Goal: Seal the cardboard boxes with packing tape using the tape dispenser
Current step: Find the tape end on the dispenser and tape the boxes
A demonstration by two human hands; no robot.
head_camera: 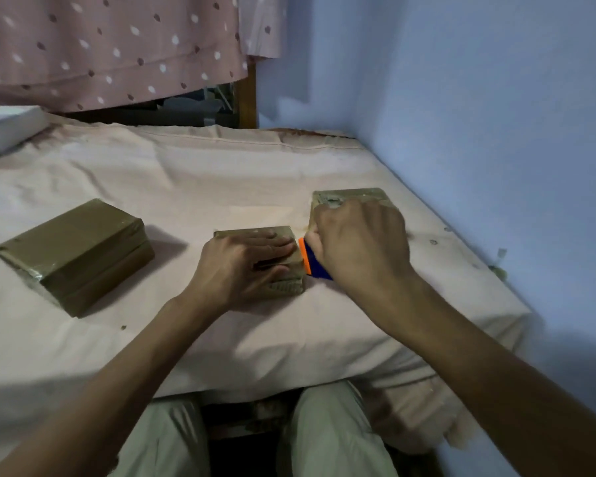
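Three small cardboard boxes are sitting on a cloth-covered bed (186,173) beside a blue wall. At the centre of the frame, a person's left hand (245,266) is pressing flat, fingers straight, on the middle box (283,287). Just right of it, the right hand (362,242) is gripping a blue and orange tape dispenser (310,258), its edge touching that box. The right box (351,196) is lying behind this hand; the left box (73,253), glossy with tape, is sitting well apart. These boxes are looking light and stiff, likely to slide, so holding from above seems wise.
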